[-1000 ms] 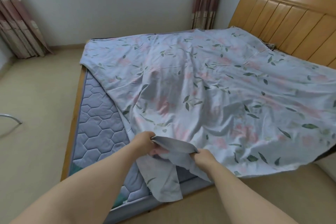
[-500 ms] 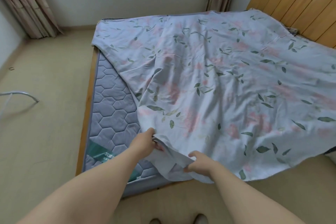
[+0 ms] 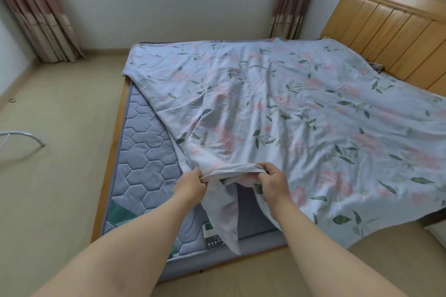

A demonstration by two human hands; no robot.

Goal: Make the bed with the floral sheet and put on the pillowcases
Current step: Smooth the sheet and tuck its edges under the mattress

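Note:
The pale blue floral sheet lies spread and wrinkled over most of the bed. Its left side leaves a wedge of the grey quilted mattress bare. At the foot of the bed, my left hand and my right hand each grip a bunched edge of the sheet and hold it lifted between them. A loose flap of the sheet hangs down from my hands over the mattress's foot end. No pillows or pillowcases are in view.
A wooden headboard stands at the right. The wooden bed frame runs along the mattress's left side. Curtains hang in the far left corner, and more hang beside the headboard. A curved metal leg stands on the beige floor at left.
Both hands have lifted the gripped sheet edge higher and farther over the mattress, with the right hand now raised level with the left. The view has tilted up.

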